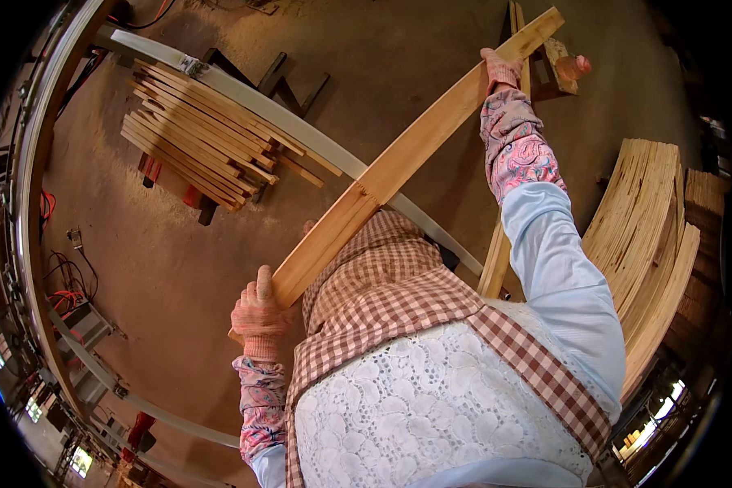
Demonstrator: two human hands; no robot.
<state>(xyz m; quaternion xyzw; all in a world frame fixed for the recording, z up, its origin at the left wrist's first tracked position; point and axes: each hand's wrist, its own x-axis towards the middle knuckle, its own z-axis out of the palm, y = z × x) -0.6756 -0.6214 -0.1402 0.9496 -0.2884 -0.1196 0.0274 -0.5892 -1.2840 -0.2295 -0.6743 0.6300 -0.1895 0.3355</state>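
A long, flat wooden board (431, 130) slants across in front of me, from low left to far right, with a dark knot near its middle. My left hand (259, 319), in a pinkish work glove, is closed round its near end. Toward the far end, my right hand (501, 71), gloved alike, grips the board's edge. The board passes over a pale metal beam (285, 114), and I cannot tell whether they touch. Its near half lies above my checked apron (398, 276).
Left of the beam, a stack of narrow wooden strips (195, 134) rests on low supports. Thick stacked boards (638, 220) stand at my right. Beyond my right hand is a wooden block (561, 69) with a small pinkish thing I cannot make out. A curved-looking metal rail (28, 179) borders the left.
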